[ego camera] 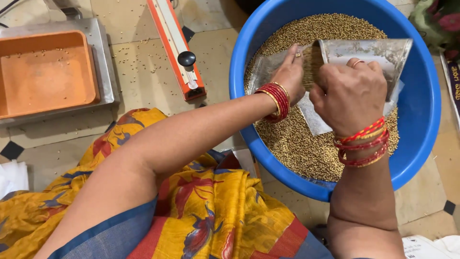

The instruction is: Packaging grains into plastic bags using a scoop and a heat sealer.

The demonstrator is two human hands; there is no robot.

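Two bare hands meet over a wide round blue plastic tub (421, 120) filled with small tan round seeds (297, 144). The left hand (290, 74), with red and gold bangles at the wrist, closes its fingers on the near edge of a clear, shiny plastic pouch (369, 52), seemingly to keep its mouth spread. The right hand (352, 98), also ringed by red bangles, is curled into a fist gripping the pouch from the other side, so the pouch hangs between the two hands, directly above the seeds; held there, anything that spills would fall back into the tub. Some seeds show through the pouch between the hands, though how full it is cannot be told. To the left of the left hand, on the pale tiled floor (139, 67), lies a long orange and white heat sealer with a black knob (177, 48), within arm's reach. Farther left sits a shallow orange plastic tray on a grey metal platform (45, 72), with stray seeds scattered around it. Below the arms spreads yellow patterned cloth with a blue border (211, 211).
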